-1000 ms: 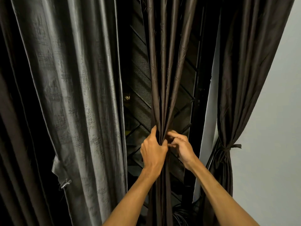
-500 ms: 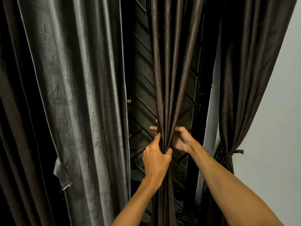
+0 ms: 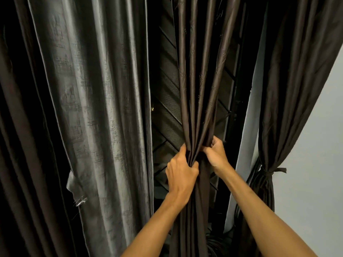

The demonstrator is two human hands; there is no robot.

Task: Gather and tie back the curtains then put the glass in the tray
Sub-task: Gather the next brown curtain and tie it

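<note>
A dark brown curtain panel (image 3: 199, 80) hangs in the middle, bunched into narrow folds. My left hand (image 3: 181, 172) grips the gathered folds from the left, thumb up along the cloth. My right hand (image 3: 216, 153) holds the same bunch from the right, slightly higher, fingers curled round the fabric's edge. At the right a second brown curtain (image 3: 297, 71) is gathered and bound by a dark tie (image 3: 272, 171). A wide silvery grey curtain (image 3: 96, 108) hangs loose on the left. No glass or tray is in view.
Behind the curtains is a dark window with diagonal bars (image 3: 167, 101) and a black frame (image 3: 235, 108). A pale wall (image 3: 315, 173) fills the right side. A small torn flap (image 3: 74, 184) sticks out of the grey curtain's edge.
My right hand came from behind the bunch to its right edge and closed on the folds. My left hand kept its grip on the curtain. The head camera shifted slightly.
</note>
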